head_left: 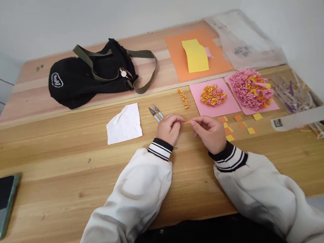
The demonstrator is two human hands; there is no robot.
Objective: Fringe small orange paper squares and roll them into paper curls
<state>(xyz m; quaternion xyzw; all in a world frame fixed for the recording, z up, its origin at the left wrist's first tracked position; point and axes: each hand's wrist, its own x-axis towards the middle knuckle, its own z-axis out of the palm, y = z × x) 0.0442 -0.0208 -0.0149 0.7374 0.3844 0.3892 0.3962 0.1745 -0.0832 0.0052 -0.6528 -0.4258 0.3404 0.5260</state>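
Note:
My left hand (169,130) and my right hand (211,132) are close together above the table, fingers pinched. Between their fingertips is a tiny orange piece (187,122), perhaps rolled paper; its exact shape is too small to make out. Just beyond my left hand lie thread snips (155,113) with blue handles, partly covered by the hand. A short row of small orange-and-yellow pieces (183,98) sits farther back. Several orange and yellow paper squares (238,118) are scattered right of my right hand. Behind them, a pink sheet (195,94) carries a heap of yellow, orange and pink bits (213,95).
A larger pink-and-orange heap (251,89) rests on another pink sheet. Tangled strands (293,91) and a long whitish tube (302,117) lie at right. Orange and yellow sheets (195,57), a black bag (86,77), white paper (124,125) and a phone (2,206) are also around.

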